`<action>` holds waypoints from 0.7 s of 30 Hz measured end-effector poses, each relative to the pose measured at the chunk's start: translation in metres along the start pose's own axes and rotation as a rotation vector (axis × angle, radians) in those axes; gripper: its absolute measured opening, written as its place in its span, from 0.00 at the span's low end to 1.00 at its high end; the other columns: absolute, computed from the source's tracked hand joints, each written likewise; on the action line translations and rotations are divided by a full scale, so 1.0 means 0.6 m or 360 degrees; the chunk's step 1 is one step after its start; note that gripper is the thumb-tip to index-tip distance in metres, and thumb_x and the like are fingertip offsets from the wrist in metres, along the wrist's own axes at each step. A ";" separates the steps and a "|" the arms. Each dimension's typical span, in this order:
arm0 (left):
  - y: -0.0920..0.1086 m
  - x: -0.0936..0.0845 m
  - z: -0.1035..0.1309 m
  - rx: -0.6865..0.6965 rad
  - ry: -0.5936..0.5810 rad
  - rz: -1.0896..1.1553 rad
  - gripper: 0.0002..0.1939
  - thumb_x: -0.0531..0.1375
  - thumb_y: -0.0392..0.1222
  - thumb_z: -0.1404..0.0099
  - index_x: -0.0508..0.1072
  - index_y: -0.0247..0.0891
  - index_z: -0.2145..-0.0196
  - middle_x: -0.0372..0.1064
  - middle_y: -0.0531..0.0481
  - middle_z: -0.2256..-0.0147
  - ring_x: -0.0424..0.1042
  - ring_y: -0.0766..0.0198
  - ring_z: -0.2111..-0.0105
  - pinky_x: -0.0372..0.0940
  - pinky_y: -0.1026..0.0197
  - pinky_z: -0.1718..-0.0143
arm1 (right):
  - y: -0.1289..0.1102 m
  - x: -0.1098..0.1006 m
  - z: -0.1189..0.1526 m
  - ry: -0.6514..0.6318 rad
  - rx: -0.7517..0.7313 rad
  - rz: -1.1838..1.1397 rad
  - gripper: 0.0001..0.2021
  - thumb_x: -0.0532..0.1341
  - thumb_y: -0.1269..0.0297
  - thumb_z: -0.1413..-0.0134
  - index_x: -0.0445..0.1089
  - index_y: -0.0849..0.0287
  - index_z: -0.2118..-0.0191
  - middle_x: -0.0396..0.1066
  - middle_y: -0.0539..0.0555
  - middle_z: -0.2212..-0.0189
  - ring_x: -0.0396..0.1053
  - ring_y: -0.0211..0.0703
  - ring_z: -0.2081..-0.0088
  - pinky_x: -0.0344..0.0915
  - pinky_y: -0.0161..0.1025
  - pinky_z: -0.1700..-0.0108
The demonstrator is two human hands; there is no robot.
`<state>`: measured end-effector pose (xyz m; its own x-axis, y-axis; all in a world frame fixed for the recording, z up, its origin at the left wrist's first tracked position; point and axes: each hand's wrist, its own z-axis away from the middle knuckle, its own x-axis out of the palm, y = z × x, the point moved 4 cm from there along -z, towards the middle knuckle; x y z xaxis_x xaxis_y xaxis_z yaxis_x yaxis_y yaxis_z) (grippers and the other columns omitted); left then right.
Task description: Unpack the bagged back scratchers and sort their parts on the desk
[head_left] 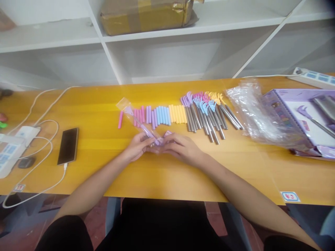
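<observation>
Between my two hands lies a purple back scratcher in a clear plastic sleeve (141,123), slanting up and to the left. My left hand (139,145) pinches its lower part. At the sleeve's lower end, the fingers of my right hand (181,148) are closed on the plastic. Beyond my hands runs a row of short grip tubes: pink (138,118), purple (151,116), blue (163,115) and yellow (178,114). To their right lies a pile of back scratchers (206,113) with metal shafts and coloured claw heads.
Clear plastic sleeves (264,118) are heaped at right, beside a purple box (290,115) holding a back scratcher. A phone (68,145) on a white cable and a power strip (13,151) lie at left. A white shelf (167,57) stands behind the table, with a taped parcel (146,15).
</observation>
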<state>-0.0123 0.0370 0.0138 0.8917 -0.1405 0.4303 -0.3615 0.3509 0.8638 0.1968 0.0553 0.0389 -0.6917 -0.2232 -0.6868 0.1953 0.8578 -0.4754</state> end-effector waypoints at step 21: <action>-0.034 0.013 0.000 0.0066 -0.0179 -0.0423 0.25 0.79 0.50 0.42 0.80 0.36 0.53 0.81 0.46 0.63 0.79 0.59 0.67 0.75 0.57 0.64 | 0.001 0.011 -0.005 0.0238 0.0230 -0.0108 0.05 0.67 0.60 0.27 0.78 0.53 0.56 0.81 0.54 0.63 0.77 0.47 0.62 0.72 0.45 0.58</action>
<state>0.0021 0.0290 -0.0006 0.9218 -0.3247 0.2118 -0.1323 0.2501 0.9591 0.1901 0.0555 0.0358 -0.7998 -0.1977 -0.5668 0.2351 0.7656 -0.5988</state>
